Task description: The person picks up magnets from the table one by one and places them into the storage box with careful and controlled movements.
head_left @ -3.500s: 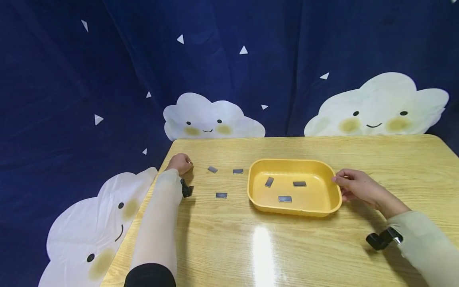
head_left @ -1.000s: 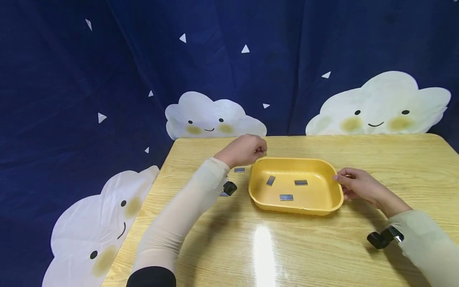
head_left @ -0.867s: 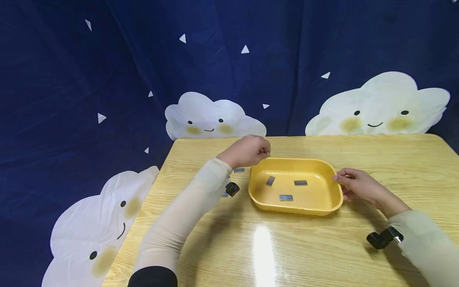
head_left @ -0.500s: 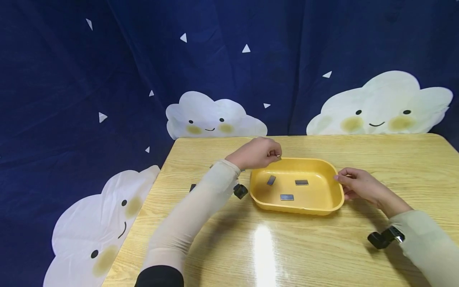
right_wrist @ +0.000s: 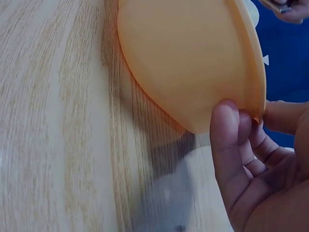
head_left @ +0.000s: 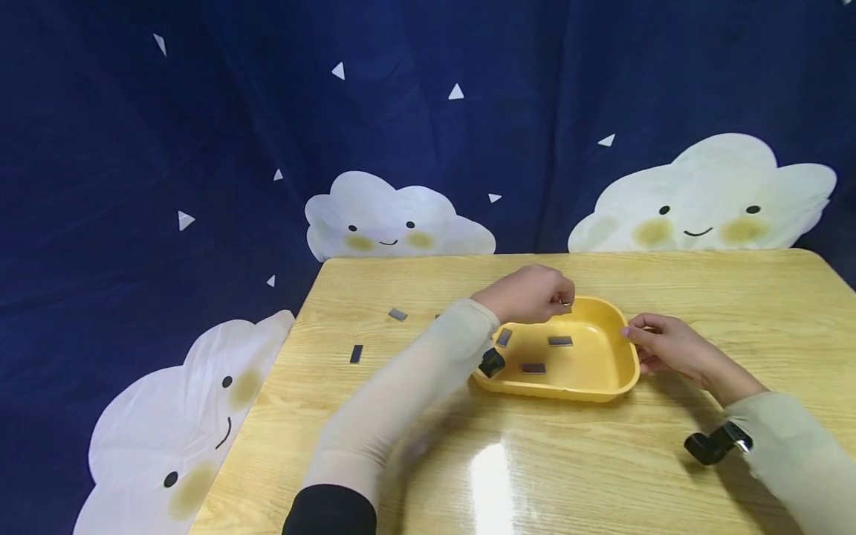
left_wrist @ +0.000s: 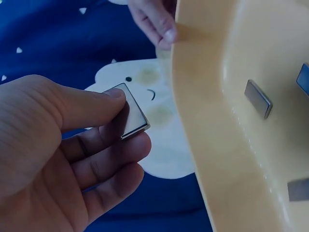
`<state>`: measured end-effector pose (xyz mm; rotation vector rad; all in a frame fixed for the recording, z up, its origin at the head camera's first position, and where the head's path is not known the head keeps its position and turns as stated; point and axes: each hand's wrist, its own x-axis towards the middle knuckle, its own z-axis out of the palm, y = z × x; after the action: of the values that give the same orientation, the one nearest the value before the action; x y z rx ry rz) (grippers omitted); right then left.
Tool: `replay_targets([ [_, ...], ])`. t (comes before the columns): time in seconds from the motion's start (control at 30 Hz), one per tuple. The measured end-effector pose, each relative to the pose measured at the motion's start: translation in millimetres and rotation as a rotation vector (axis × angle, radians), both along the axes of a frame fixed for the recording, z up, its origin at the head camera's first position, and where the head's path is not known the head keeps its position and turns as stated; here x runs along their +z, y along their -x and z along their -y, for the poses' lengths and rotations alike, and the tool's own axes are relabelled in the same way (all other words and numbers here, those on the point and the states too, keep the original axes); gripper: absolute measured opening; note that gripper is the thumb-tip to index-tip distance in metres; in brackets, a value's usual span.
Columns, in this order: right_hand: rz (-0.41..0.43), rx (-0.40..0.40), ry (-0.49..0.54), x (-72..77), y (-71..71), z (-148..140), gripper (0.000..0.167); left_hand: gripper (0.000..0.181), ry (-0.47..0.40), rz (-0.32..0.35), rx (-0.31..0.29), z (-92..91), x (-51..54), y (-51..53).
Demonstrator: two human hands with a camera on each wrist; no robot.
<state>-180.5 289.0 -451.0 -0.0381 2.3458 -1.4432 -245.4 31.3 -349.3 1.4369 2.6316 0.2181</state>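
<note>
My left hand [head_left: 535, 293] is over the far side of the yellow plastic tray [head_left: 602, 386]. Between its thumb and fingers it pinches a small, shiny, rectangular metal block [left_wrist: 135, 116], seen plainly in the left wrist view. Inside the tray lie three similar blocks, apart from each other: one on the left [head_left: 504, 337], one towards the right [head_left: 560, 341] and one near the front [head_left: 533, 368]. My right hand [head_left: 669, 349] grips the tray's right rim, thumb on one side and fingers on the outer wall [right_wrist: 193, 63].
On the wooden table [head_left: 735, 312], left of the tray, lie an upright-angled block [head_left: 357, 354] and a slanted block [head_left: 397, 314]. My left sleeve [head_left: 401, 394] covers part of the table and the tray's left end. A dark blue cloud-patterned curtain [head_left: 401, 111] hangs behind.
My left hand has travelled rightward from the table's left side to above the tray, carrying the metal block. My right hand and the tray have stayed in place.
</note>
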Motion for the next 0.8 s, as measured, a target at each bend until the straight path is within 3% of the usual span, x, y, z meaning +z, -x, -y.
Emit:
replay_targets([
  [0.23, 0.019, -0.005, 0.01, 1.4, 0.2, -1.7, 0.039, 0.013, 0.078, -0.005, -0.035, -25.0, -12.0, 3.1],
  [0.43, 0.013, -0.007, 0.026, 2.1, 0.1, -1.0, 0.039, 0.014, 0.148, 0.037, 0.011, -39.3, -21.6, 4.6],
  [0.8, 0.0, -0.005, 0.014, 1.2, -0.2, -0.6, 0.039, 0.017, 0.146, 0.027, -0.041, -56.9, -36.4, 2.2],
])
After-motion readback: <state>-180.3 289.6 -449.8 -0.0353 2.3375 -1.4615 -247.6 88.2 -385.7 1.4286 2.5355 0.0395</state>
